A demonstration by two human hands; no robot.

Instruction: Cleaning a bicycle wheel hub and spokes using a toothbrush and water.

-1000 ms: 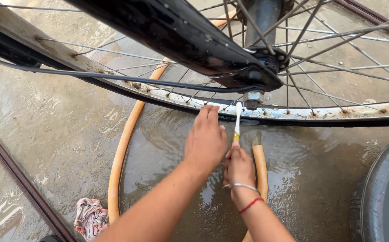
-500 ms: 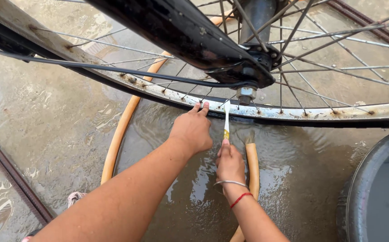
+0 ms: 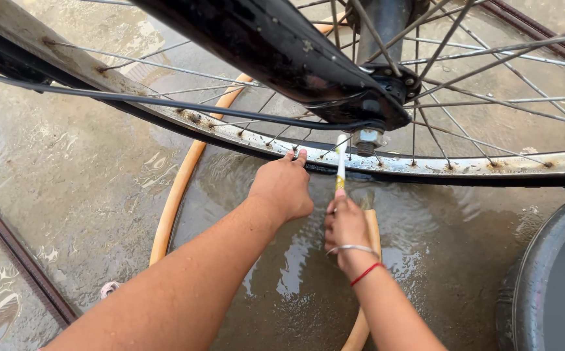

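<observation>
A bicycle wheel with a rusty metal rim [image 3: 425, 166] and thin spokes stands over the wet concrete floor. My left hand [image 3: 282, 185] rests with its fingertips on the rim. My right hand [image 3: 346, 224], with a silver bangle and red thread on the wrist, grips a white and yellow toothbrush [image 3: 340, 164]. The brush head points up at the axle nut [image 3: 366, 138] below the black fork [image 3: 276, 52].
An orange hose [image 3: 178, 195] curves over the floor, and its open end lies just behind my right hand. A dark round tub [image 3: 542, 279] sits at the lower right. A black cable [image 3: 165, 104] runs across the wheel. Water pools on the concrete.
My right hand has pushed the toothbrush up towards the axle nut. My left hand stays on the rim. The view has shifted slightly and the pink rag at lower left has mostly left it.
</observation>
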